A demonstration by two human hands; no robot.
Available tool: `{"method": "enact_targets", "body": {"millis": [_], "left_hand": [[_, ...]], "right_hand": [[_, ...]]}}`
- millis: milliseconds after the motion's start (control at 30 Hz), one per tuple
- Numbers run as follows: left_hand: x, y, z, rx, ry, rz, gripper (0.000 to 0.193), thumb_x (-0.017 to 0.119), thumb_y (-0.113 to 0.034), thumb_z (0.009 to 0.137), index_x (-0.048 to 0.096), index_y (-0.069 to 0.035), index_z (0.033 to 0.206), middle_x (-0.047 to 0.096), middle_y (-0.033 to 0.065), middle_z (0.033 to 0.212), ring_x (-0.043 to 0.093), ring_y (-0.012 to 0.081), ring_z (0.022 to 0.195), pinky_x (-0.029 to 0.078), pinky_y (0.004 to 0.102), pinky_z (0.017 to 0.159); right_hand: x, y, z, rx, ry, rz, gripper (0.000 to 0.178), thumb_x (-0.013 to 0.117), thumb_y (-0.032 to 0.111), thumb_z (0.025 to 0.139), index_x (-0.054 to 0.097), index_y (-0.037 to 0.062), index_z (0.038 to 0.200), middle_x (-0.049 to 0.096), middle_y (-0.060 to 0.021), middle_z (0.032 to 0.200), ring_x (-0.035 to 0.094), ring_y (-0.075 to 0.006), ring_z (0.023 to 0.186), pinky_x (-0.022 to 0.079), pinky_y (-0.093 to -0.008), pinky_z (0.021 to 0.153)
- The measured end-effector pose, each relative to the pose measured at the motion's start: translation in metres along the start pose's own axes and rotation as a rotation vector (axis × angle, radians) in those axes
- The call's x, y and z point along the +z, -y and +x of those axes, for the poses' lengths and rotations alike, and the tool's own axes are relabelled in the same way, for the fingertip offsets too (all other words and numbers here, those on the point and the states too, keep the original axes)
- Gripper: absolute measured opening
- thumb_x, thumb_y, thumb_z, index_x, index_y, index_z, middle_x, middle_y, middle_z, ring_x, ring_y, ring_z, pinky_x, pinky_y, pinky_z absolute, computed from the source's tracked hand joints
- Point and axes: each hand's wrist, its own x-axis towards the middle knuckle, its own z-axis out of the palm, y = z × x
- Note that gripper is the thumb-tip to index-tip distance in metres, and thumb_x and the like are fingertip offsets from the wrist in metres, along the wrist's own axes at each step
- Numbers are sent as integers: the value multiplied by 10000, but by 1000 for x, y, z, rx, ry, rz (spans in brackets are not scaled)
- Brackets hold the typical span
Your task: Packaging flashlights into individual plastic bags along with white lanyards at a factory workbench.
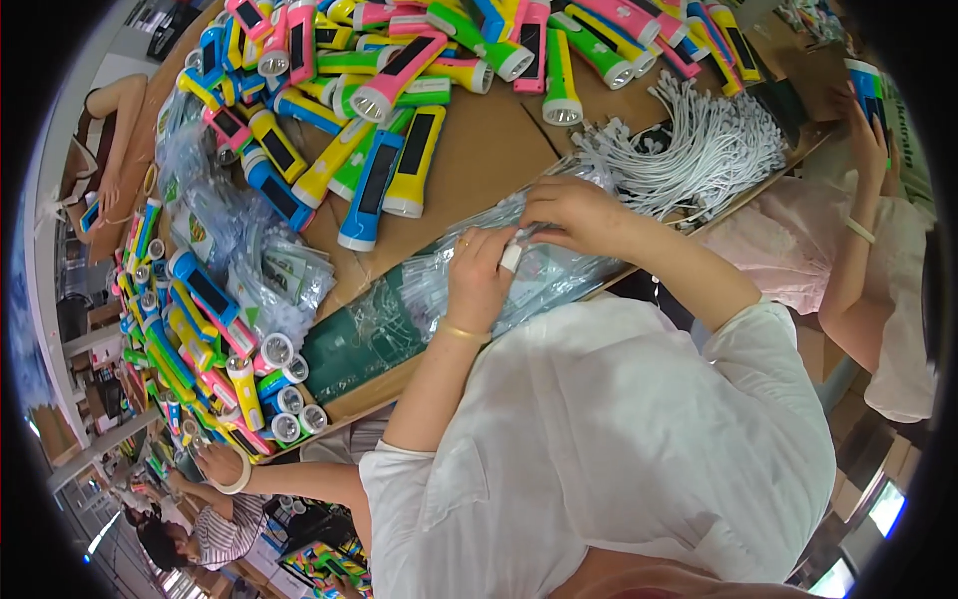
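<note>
My left hand (477, 280), with a gold bracelet and white tape on one finger, grips the edge of a stack of clear plastic bags (419, 299) lying on the cardboard-covered table (489, 150). Just beyond it, my right hand (571, 213) pinches the top bag of the same stack. The two hands almost touch. A loose heap of plastic flashlights (379, 150) in pink, yellow, blue and green lies past the bags. A bundle of white cords (699, 150) sits to the right of my right hand.
More flashlights (215, 339) and crumpled clear packets (230, 240) crowd the table's left side. A person at the right holds a blue package (866, 90). Another person's hand (222, 465) rests at the lower left. A third person's arm (110, 110) shows at the far left.
</note>
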Motion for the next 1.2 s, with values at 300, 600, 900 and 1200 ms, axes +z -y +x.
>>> {"method": "enact_targets", "body": {"millis": [300, 600, 900, 1200], "left_hand": [[-4, -6, -9, -1, -112, 161, 228, 752, -29, 755, 709, -65, 976, 613, 79, 1001, 580, 305, 990, 455, 447, 904], [-5, -15, 1, -20, 14, 318, 314, 685, 34, 717, 692, -58, 1016, 624, 79, 1002, 554, 296, 1051, 372, 480, 1019], [-4, -16, -8, 6, -47, 195, 253, 695, 26, 718, 698, -65, 954, 662, 72, 950, 580, 278, 1007, 378, 446, 990], [-35, -21, -26, -117, -95, 116, 141, 781, -92, 815, 717, -86, 941, 658, 60, 852, 587, 257, 856, 413, 372, 851]], "right_hand": [[25, 2, -10, 337, -94, 253, 209, 781, 123, 802, 690, 62, 980, 661, -100, 915, 647, -333, 914, 514, -449, 804], [28, 12, -9, 111, -74, -154, 273, 806, 134, 729, 671, 105, 965, 619, -58, 1017, 591, -289, 1041, 479, -430, 895], [33, 9, -9, 26, -104, -70, 176, 768, 115, 761, 667, 103, 904, 624, -61, 916, 597, -293, 985, 484, -435, 874], [12, 13, -10, -8, -117, 31, 247, 771, 55, 793, 695, 99, 1024, 662, -64, 978, 625, -296, 958, 469, -421, 871]]}}
